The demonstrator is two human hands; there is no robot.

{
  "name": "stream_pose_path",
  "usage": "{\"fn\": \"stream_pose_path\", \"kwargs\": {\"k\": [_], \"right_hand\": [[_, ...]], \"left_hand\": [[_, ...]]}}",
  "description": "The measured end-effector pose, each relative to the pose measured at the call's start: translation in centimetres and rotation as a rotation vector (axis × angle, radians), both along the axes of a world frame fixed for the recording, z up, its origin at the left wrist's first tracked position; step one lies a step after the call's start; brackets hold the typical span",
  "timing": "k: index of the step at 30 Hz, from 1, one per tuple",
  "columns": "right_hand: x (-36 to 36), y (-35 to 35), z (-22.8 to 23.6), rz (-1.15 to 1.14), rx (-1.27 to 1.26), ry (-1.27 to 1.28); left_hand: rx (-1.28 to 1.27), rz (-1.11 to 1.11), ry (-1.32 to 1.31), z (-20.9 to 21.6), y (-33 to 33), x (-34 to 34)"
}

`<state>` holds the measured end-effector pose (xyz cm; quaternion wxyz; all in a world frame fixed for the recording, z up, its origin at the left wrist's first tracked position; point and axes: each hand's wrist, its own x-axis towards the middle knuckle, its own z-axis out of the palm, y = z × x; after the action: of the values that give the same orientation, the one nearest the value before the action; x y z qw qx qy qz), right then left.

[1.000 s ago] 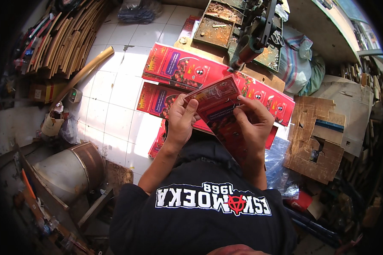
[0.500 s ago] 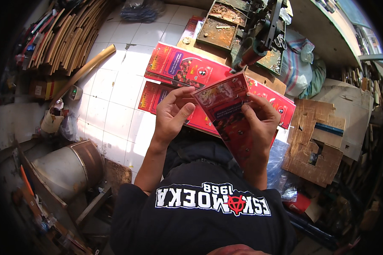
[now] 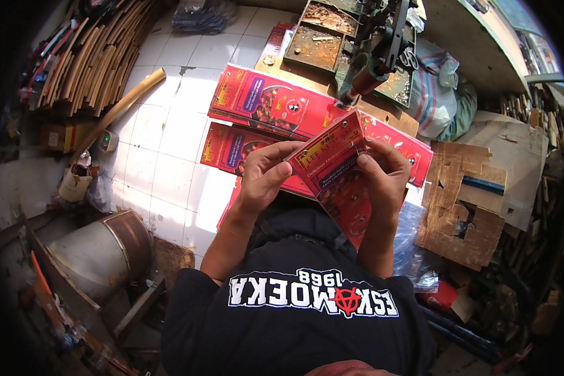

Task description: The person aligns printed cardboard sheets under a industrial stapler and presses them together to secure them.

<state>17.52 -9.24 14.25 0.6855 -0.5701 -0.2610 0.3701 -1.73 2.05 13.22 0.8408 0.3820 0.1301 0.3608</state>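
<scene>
Sunlit tiles (image 3: 147, 125) lie left of the metal machine (image 3: 365, 76); on its near side, left hand (image 3: 263, 174) and right hand (image 3: 385, 174) pinch a red card (image 3: 333, 182) (glossy) by opposite edges, long axis slanting, yellow-marked end nearest the machine.

A curved yellowish tube (image 3: 131, 99) leans over the white-tiled floor (image 3: 149, 141). Left of the tube stands a dense row of thin brown sheets (image 3: 100, 59); left of its lower part sits a yellow-and-red box (image 3: 59, 136), and just right of that part a small grey device (image 3: 108, 141). Beyond the tube lies a bluish plastic pile (image 3: 203, 17); nearer than it, a grey drum (image 3: 84, 254). Well right of the tube are a striped sack (image 3: 429, 109) and, nearer, torn brown cardboard (image 3: 445, 207)
</scene>
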Motion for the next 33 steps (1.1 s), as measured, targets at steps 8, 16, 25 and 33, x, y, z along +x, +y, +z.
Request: {"fn": "stream_pose_path", "kwargs": {"k": [8, 16, 25, 33], "right_hand": [[-0.5, 0.1, 0.3, 0.050, 0.027, 0.044], [-1.0, 0.3, 0.7, 0.077, 0.051, -0.010], [-1.4, 0.0, 0.8, 0.121, 0.065, -0.006], [-1.1, 0.0, 0.7, 0.075, 0.025, 0.009]], "left_hand": [[0.123, -0.184, 0.061, -0.1, 2.4, -1.2], [0.249, -0.257, 0.126, 0.7, 4.0, -2.2], [0.463, -0.201, 0.067, -0.6, 4.7, -2.1], [0.149, 0.471, 0.317, -0.5, 6.3, -4.2]]}}
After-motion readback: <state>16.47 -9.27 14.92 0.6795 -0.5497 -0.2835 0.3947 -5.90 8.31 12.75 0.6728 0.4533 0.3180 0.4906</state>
